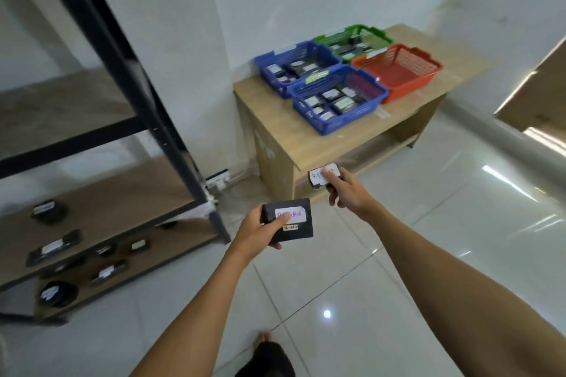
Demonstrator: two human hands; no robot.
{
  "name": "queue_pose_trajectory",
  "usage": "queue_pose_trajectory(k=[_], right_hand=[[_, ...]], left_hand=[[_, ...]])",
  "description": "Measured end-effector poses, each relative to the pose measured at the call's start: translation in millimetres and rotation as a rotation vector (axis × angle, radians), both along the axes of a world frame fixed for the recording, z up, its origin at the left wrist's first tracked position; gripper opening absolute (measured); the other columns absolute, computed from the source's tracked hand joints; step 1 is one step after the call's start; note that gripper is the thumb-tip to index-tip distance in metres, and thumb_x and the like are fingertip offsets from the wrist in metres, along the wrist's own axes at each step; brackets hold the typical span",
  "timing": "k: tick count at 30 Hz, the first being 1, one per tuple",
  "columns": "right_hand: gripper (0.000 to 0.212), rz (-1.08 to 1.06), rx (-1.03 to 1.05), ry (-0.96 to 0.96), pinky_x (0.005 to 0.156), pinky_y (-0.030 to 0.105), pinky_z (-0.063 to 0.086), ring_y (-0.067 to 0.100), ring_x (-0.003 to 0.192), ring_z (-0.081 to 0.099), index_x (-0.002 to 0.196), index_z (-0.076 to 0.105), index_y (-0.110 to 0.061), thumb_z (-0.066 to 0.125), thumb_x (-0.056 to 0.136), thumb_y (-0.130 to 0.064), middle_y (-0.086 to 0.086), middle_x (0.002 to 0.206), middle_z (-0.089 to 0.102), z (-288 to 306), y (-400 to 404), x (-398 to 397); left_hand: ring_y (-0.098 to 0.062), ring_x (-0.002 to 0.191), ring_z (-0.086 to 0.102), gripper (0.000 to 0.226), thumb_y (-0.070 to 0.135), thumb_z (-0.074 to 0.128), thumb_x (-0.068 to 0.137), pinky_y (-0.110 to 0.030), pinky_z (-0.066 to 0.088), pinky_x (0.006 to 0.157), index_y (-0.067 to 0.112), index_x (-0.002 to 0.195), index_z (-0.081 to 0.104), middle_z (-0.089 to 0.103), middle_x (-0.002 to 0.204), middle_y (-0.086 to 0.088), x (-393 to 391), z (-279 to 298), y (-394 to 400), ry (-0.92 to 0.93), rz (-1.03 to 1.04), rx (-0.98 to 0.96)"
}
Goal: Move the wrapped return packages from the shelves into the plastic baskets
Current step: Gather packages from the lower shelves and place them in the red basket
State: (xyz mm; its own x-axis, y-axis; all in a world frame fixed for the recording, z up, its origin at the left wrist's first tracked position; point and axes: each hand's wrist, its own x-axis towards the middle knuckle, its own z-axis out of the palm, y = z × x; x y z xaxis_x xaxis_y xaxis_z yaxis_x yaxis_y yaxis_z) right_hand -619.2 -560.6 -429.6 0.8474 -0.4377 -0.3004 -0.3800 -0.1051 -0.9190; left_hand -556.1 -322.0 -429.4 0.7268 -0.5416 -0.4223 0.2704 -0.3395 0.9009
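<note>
My left hand [255, 229] grips a black wrapped package [298, 223] bearing a pink-lettered RETURN label. My right hand [344, 191] holds a smaller black package [318, 179] with a white RETURN label, thumb pressed on top. Both hang over the tiled floor, short of the wooden table [309, 147]. On that table stand two blue baskets [372, 82] [269, 66], a green basket [381, 35] and a red basket [428, 76]. The blue and green ones hold several black packages; the red one looks empty. More wrapped packages [55, 246] lie on the lower shelves at left.
A black metal shelving rack [128, 64] with wooden boards stands at left, its corner post close to my left arm. A power strip [217, 179] lies on the floor by the wall. A cardboard-coloured edge [539, 95] juts in at right. My foot [265, 355] shows below.
</note>
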Motion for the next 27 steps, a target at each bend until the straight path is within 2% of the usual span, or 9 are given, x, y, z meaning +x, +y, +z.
queue_pose_trajectory(k=[5,8,11,15,18,22,27], right_hand=[[0.045,-0.135,-0.015,-0.022,0.05,0.021,0.039,0.013,0.059,0.057,0.114,0.054,-0.008,0.05,0.104,-0.051,0.001,0.075,0.054,20.7,-102.0,-24.5],[0.049,-0.203,-0.023,-0.035,0.056,0.027,0.038,0.014,0.06,0.057,0.114,0.053,-0.009,0.049,0.102,-0.056,0.0,0.076,0.054,23.7,-174.1,-30.3],[0.062,-0.247,-0.045,-0.039,0.057,0.029,0.038,0.016,0.06,0.058,0.117,0.054,-0.001,0.051,0.099,-0.061,0.0,0.076,0.053,24.7,-252.6,-29.4],[0.07,-0.273,-0.085,-0.006,0.056,0.029,0.038,0.016,0.062,0.058,0.119,0.054,0.004,0.051,0.098,-0.063,-0.002,0.074,0.052,33.9,-350.4,-29.3],[0.068,-0.289,-0.097,-0.013,0.057,0.03,0.037,0.016,0.062,0.057,0.122,0.053,0.001,0.049,0.099,-0.062,-0.001,0.075,0.052,48.0,-419.0,-19.3],[0.059,-0.3,-0.108,-0.018,0.057,0.031,0.037,0.017,0.061,0.056,0.118,0.055,-0.003,0.048,0.101,-0.059,0.001,0.074,0.052,56.3,-498.7,2.3],[0.047,-0.261,-0.098,-0.027,0.044,0.021,0.038,0.015,0.052,0.054,0.11,0.057,-0.006,0.047,0.105,-0.052,0.006,0.075,0.05,47.0,-602.6,48.2]], left_hand=[[-0.023,0.092,0.073,0.029,0.03,0.074,0.092,-0.033,0.06,0.062,0.015,0.114,0.064,0.073,0.109,-0.005,-3.3,14.3,-103.0,-0.015,-0.1,-0.055],[-0.021,0.082,0.074,0.03,0.029,0.076,0.09,-0.033,0.057,0.058,0.014,0.113,0.064,0.075,0.108,-0.007,5.7,13.2,-172.2,-0.019,-0.121,-0.082],[-0.019,0.085,0.074,0.03,0.027,0.077,0.089,-0.033,0.057,0.058,0.014,0.112,0.064,0.074,0.108,-0.006,20.1,9.0,-246.2,-0.046,-0.129,-0.091],[-0.02,0.09,0.074,0.03,0.027,0.076,0.09,-0.032,0.059,0.06,0.013,0.114,0.064,0.074,0.108,-0.006,41.8,15.0,-345.7,-0.047,-0.141,-0.107],[-0.018,0.093,0.073,0.031,0.027,0.076,0.09,-0.031,0.06,0.061,0.014,0.116,0.064,0.073,0.11,-0.004,52.9,21.6,-416.2,-0.053,-0.151,-0.131],[-0.019,0.092,0.074,0.025,0.025,0.076,0.09,-0.041,0.063,0.066,0.016,0.11,0.064,0.073,0.109,-0.005,68.5,22.3,-501.7,-0.046,-0.167,-0.123],[-0.023,0.096,0.073,0.03,0.027,0.075,0.091,-0.039,0.063,0.066,0.013,0.115,0.062,0.072,0.111,-0.006,97.6,10.8,-605.2,-0.055,-0.14,-0.107]])
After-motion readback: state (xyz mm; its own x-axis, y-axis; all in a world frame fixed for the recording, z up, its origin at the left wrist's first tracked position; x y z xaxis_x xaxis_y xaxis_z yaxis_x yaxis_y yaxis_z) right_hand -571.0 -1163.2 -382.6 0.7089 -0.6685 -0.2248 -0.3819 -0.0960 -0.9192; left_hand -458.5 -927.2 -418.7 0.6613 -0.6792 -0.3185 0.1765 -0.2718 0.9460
